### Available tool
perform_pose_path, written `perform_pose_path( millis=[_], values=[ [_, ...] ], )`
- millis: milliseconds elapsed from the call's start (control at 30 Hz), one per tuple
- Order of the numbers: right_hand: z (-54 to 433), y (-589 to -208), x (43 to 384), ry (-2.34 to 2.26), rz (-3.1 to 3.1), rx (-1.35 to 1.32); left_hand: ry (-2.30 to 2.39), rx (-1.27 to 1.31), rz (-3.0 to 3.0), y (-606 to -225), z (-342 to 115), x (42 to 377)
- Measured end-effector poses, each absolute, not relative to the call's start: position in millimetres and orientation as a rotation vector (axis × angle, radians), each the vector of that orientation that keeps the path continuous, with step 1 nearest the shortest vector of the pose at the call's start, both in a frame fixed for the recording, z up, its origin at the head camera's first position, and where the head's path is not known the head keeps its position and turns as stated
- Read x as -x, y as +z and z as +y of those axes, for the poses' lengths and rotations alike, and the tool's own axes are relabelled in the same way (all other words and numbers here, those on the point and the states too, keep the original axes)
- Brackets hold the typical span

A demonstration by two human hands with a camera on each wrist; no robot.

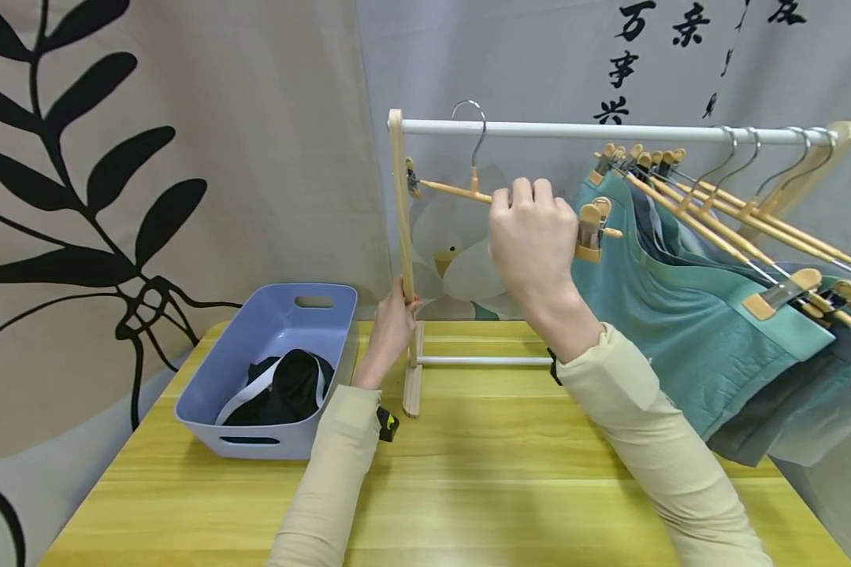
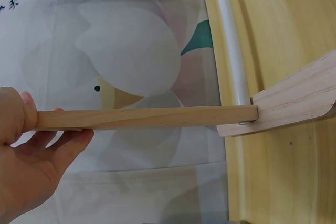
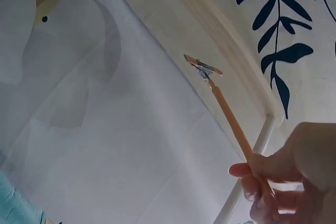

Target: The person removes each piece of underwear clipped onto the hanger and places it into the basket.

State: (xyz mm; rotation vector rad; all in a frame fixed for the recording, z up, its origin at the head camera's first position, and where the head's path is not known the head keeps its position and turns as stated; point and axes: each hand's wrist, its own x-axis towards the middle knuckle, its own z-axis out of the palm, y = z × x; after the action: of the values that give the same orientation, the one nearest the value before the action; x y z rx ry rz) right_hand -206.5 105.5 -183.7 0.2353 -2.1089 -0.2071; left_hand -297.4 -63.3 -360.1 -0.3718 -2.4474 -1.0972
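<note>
In the head view my right hand [image 1: 535, 248] grips the wooden bar of a clip hanger [image 1: 456, 190]. Its metal hook loops over the white rail near the left end, and no garment hangs from its clips. The right wrist view shows thumb and fingers round the hanger bar [image 3: 232, 121], with one clip at the far end. My left hand [image 1: 392, 324] holds the left wooden post [image 1: 400, 213] of the clothes rack low down. Thumb and fingers wrap that post [image 2: 152, 118] in the left wrist view.
Teal and dark shorts [image 1: 652, 260] hang on several clip hangers at the rail's right end. A blue basket [image 1: 206, 394] with a black and white garment [image 1: 291, 390] inside stands left of the rack on the wooden table [image 1: 468, 488]. Behind hangs a printed curtain [image 1: 276, 157].
</note>
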Motion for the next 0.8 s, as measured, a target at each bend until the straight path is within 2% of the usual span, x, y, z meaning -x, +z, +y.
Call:
perform_pose_path(
  millis=[567,800],
  values=[
    [71.0,-209.8,213.3,-0.266,-1.882,-0.164,-1.105,0.373,-2.436,-363.3,-62.8,298.6],
    [66.8,-217.6,214.3,-0.232,-1.774,-0.251,-1.103,0.363,-2.444,-361.6,-62.3,299.5]
  ],
)
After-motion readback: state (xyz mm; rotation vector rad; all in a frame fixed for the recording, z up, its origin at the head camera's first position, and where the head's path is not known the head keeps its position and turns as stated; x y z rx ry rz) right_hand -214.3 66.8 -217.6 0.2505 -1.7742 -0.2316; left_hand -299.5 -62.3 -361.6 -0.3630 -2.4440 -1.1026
